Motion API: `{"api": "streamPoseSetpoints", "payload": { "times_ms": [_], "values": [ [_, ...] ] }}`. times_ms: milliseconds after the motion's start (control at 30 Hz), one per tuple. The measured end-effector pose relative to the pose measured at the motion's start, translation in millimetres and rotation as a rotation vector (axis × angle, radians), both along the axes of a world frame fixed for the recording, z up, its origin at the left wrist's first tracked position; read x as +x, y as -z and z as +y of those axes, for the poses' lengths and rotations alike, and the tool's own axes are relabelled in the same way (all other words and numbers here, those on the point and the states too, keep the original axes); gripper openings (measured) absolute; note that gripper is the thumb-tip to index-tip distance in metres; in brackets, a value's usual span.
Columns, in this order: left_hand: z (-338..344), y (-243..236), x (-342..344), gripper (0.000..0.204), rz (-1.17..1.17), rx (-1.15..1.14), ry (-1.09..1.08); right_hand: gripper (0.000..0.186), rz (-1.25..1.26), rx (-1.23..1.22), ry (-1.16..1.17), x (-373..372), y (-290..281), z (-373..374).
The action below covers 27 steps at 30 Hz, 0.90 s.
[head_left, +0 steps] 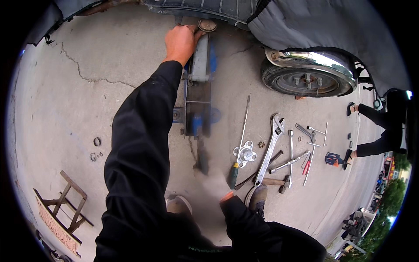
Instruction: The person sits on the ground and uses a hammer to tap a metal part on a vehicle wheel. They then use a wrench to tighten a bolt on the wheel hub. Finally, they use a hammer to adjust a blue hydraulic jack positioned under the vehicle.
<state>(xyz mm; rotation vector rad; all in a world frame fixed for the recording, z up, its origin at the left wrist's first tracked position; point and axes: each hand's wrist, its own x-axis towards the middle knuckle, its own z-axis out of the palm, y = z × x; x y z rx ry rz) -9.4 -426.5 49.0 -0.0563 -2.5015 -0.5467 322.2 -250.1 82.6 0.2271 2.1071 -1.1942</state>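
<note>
A blue and grey floor jack (pixel 198 89) lies on the concrete, its front end reaching under the vehicle's lower edge. At that end my left hand (pixel 180 43) is closed at the round saddle (pixel 207 25), thumb and fingers against its side. My right hand (pixel 217 181) is smeared by motion near the lower end of the dark jack handle (pixel 202 159); whether it grips the handle cannot be made out. To the right of it lie a green-handled screwdriver (pixel 234 174) and a silver hub flange (pixel 245 153).
A wheel (pixel 310 81) sits under the grey-covered vehicle (pixel 314 26). Right of my feet lie a large adjustable wrench (pixel 269 148), a hammer (pixel 283 184) and several other wrenches. A wooden stool (pixel 65 205) lies tipped at left. Another person's legs (pixel 375 150) show at far right.
</note>
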Motion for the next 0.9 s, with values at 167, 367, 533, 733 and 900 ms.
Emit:
{"api": "streamPoseSetpoints", "payload": {
  "times_ms": [167,367,533,733,900],
  "values": [
    [-2.3,-18.8,-1.1,0.029,-0.107,0.070,-0.058,0.056,-0.182,-0.272,0.304,2.8,-15.3,-14.0],
    [5.6,-16.4,-4.8,0.034,-0.112,0.128,0.099,0.058,-0.240,-0.348,0.256,-39.1,-71.8,-3.5],
    [6.2,-13.5,5.5,0.039,-0.080,0.164,0.053,0.058,-0.224,-0.335,0.272,-7.1,-25.0,-8.2],
    [5.5,-15.5,2.6,0.046,-0.061,0.156,0.052,0.051,0.206,-0.171,0.218,21.1,52.7,-20.4],
    [-5.6,2.4,0.2,0.041,0.068,0.194,0.057,0.053,-0.434,-0.424,0.322,-27.9,-57.2,-19.3]
  ]
}}
